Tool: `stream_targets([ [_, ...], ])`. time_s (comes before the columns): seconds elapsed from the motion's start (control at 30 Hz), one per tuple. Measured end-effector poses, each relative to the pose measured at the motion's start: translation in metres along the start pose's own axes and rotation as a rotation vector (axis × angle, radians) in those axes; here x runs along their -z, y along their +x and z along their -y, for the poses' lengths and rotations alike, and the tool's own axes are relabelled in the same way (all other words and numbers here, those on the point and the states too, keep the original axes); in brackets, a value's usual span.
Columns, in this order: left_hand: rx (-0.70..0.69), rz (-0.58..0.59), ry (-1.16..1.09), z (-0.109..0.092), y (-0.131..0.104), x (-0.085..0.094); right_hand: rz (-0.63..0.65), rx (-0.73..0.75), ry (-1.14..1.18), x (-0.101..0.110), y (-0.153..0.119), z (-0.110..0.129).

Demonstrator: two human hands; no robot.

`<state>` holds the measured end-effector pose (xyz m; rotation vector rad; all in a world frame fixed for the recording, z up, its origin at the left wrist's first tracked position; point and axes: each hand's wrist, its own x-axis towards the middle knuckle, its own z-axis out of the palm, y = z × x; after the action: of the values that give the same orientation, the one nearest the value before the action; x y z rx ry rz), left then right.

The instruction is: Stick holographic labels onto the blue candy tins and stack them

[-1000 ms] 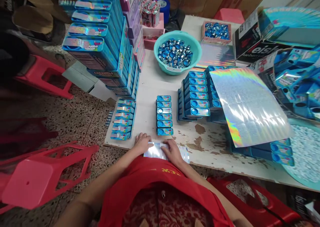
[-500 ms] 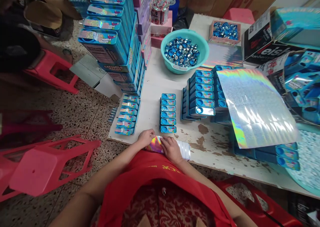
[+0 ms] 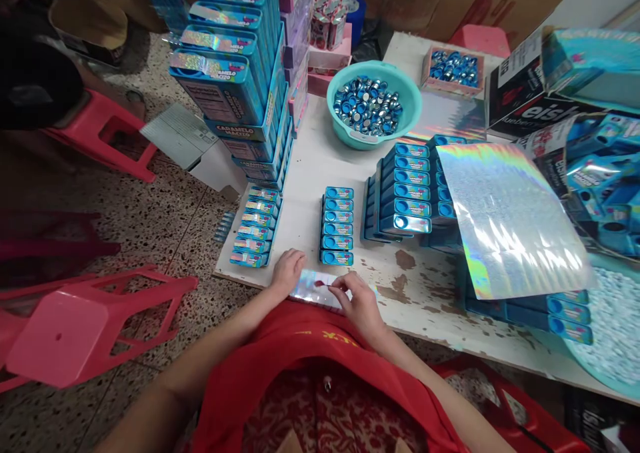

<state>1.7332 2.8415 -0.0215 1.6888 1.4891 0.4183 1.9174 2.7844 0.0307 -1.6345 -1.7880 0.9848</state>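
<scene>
A shiny holographic strip (image 3: 314,289) lies along the table's front edge, close to my red apron. My left hand (image 3: 289,272) rests at the strip's left end with its fingers bent together; what they hold, if anything, is hidden. Over the strip's right part, my right hand (image 3: 357,300) pinches a small thin piece with a dark red tip (image 3: 320,283). Just beyond the strip stands a short row of blue boxes (image 3: 337,229), with round recesses in their tops. Another row of blue boxes with shiny strips on top (image 3: 254,233) stands to the left.
A turquoise basin of small caps (image 3: 367,110) stands at the back. Tall stacks of blue boxes (image 3: 225,93) rise at the left; more blue boxes (image 3: 410,190) and a large holographic sheet (image 3: 515,220) are at the right. Pink stools (image 3: 55,333) stand on the floor.
My right hand has lifted off the strip and now pinches the small red-tipped piece. My left hand has shifted slightly left. The strip now lies flatter.
</scene>
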Motion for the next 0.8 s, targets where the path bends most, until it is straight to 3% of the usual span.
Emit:
stream_targets([
  [0.03,-0.058,0.002,-0.107,-0.007,-0.005,0.004,-0.013,-0.036,0.070,0.006,0.001,0.006],
  [0.1,-0.107,0.125,-0.314,-0.021,-0.014,0.009,-0.030,-0.100,0.193,0.015,0.005,0.015],
  [0.17,-0.040,0.274,-0.448,-0.032,-0.018,0.010,-0.066,-0.168,0.298,0.016,0.010,0.017],
  [0.27,0.089,0.350,-0.533,-0.040,-0.014,0.006,-0.166,-0.284,0.391,0.007,0.016,0.011],
  [0.4,0.109,0.340,-0.502,-0.038,0.002,0.007,-0.345,-0.344,0.295,-0.009,0.025,-0.007],
  [0.53,0.021,0.275,-0.373,-0.036,0.017,0.010,-0.502,-0.336,0.165,-0.021,0.036,-0.022],
  [0.67,-0.041,0.222,-0.280,-0.031,0.028,0.002,-0.514,-0.390,0.200,-0.031,0.045,-0.033],
  [0.8,0.075,0.215,-0.372,-0.015,0.031,-0.018,-0.555,-0.414,0.257,-0.038,0.048,-0.040],
])
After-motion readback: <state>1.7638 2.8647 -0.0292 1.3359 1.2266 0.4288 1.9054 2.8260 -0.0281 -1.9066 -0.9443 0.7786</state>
